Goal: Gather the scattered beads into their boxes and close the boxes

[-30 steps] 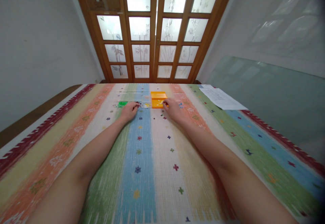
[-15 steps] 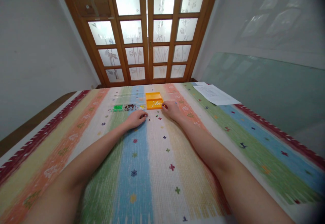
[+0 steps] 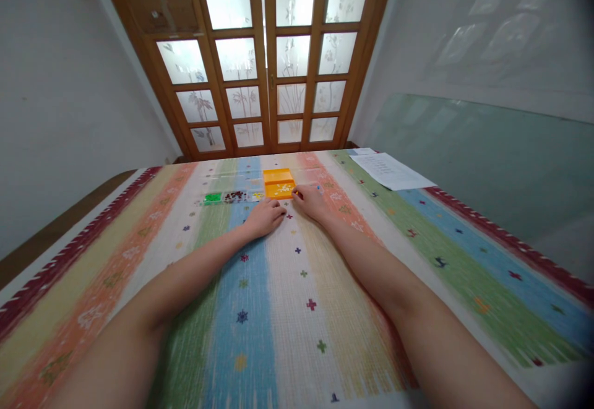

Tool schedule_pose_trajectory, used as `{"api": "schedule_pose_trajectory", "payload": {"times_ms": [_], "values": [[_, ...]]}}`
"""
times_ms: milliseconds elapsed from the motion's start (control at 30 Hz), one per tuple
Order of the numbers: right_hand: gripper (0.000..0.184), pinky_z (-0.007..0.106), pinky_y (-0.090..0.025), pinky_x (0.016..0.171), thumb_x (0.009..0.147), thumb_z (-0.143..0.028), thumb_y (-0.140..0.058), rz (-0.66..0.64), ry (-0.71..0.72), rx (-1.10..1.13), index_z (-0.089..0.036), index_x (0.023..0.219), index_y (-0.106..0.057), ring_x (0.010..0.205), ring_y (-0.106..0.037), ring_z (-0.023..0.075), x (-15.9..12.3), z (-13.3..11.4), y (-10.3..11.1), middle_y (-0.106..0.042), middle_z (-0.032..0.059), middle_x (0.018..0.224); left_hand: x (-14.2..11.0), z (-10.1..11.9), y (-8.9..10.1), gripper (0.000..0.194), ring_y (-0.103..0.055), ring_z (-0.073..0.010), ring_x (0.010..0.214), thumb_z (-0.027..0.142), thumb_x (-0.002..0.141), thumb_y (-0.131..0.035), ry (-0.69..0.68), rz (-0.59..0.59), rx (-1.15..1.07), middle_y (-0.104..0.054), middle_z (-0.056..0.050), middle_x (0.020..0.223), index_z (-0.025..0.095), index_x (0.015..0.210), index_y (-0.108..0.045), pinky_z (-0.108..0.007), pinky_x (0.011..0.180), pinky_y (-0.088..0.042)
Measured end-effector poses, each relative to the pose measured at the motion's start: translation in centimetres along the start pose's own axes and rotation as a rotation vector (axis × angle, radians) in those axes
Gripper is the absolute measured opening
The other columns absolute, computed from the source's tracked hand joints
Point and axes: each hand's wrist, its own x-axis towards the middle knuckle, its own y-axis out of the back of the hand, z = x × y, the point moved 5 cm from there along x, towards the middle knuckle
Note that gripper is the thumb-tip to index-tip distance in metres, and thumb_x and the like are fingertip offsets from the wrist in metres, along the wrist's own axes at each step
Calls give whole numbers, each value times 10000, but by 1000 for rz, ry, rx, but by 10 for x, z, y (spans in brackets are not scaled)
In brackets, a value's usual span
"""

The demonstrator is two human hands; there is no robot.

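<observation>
My left hand (image 3: pixel 266 216) rests low over the cloth in front of an open orange box (image 3: pixel 279 190), its fingers curled down and together. Whatever lies under its fingertips is hidden. My right hand (image 3: pixel 310 201) is at the box's right front corner, thumb and finger pinched; a tiny dark thing may be between them, too small to name. White pieces (image 3: pixel 284 188) lie scattered in the box's near half. Left of the box runs a clear compartment case with green beads (image 3: pixel 213 197), dark red beads (image 3: pixel 236 196) and yellow beads (image 3: pixel 257 196).
A striped, patterned tablecloth (image 3: pixel 250 347) covers the table. Printed paper sheets (image 3: pixel 392 171) lie at the back right. A small blue thing (image 3: pixel 318 187) is just beyond my right hand. Behind the table stand wooden doors with frosted panes (image 3: pixel 290 99).
My left hand has moved right along the cloth, over the spot where small dark red and green pieces lay. My right hand stays at the box corner. The view shifts slightly.
</observation>
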Motion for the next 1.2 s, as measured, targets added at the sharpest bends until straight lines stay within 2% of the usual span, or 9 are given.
{"api": "schedule_pose_trajectory", "payload": {"times_ms": [200, 400, 533, 700, 867, 1000, 1200], "values": [[157, 283, -404, 755, 977, -234, -594, -35, 30, 7, -198, 970, -746, 847, -624, 190, -2, -8, -5, -746, 62, 934, 2, -7, -4, 191, -626, -252, 1027, 194, 910, -594, 134, 49, -142, -725, -81, 1035, 214, 970, -775, -396, 960, -488], [154, 277, -411, 773, 972, -209, -587, -61, 35, 29, -198, 977, -741, 858, -630, 186, -2, -8, -8, -747, 62, 948, 2, -21, -6, 149, -650, -231, 930, 204, 888, -609, 215, 124, -243, -737, -72, 951, 204, 919, -754, -363, 882, -501], [149, 277, -405, 757, 980, -232, -591, -69, 27, 31, -203, 968, -737, 854, -632, 190, -3, -10, -7, -748, 60, 942, -6, -53, 0, 156, -664, -209, 836, 219, 888, -604, 345, 219, -363, -754, -58, 911, 204, 953, -746, -338, 818, -497], [155, 278, -410, 772, 989, -245, -591, -118, 23, 24, -206, 976, -741, 872, -633, 197, -5, -17, -6, -751, 68, 953, -24, -112, 5, 142, -655, -210, 792, 289, 878, -629, 529, 409, -479, -746, -56, 871, 207, 907, -741, -335, 766, -490], [167, 278, -414, 780, 993, -244, -576, -170, 51, 29, -206, 954, -734, 869, -631, 194, -7, -22, -5, -747, 64, 941, -41, -149, 2, 189, -632, -185, 742, 329, 802, -681, 656, 530, -779, -738, -52, 860, 193, 922, -734, -299, 709, -495], [180, 279, -420, 787, 1001, -249, -564, -186, 64, 28, -208, 946, -731, 878, -635, 196, -7, -25, -6, -745, 64, 938, -50, -156, 2, 274, -612, -156, 701, 343, 770, -714, 745, 557, -1000, -752, -62, 904, 180, 989, -732, -271, 658, -482], [186, 285, -426, 801, 1000, -244, -563, -204, 84, 5, -206, 955, -739, 904, -643, 202, -7, -26, -7, -755, 71, 972, -51, -156, 5, 328, -610, -139, 687, 375, 735, -766, 759, 536, -1071, -763, -65, 923, 181, 998, -735, -249, 615, -462]]}}
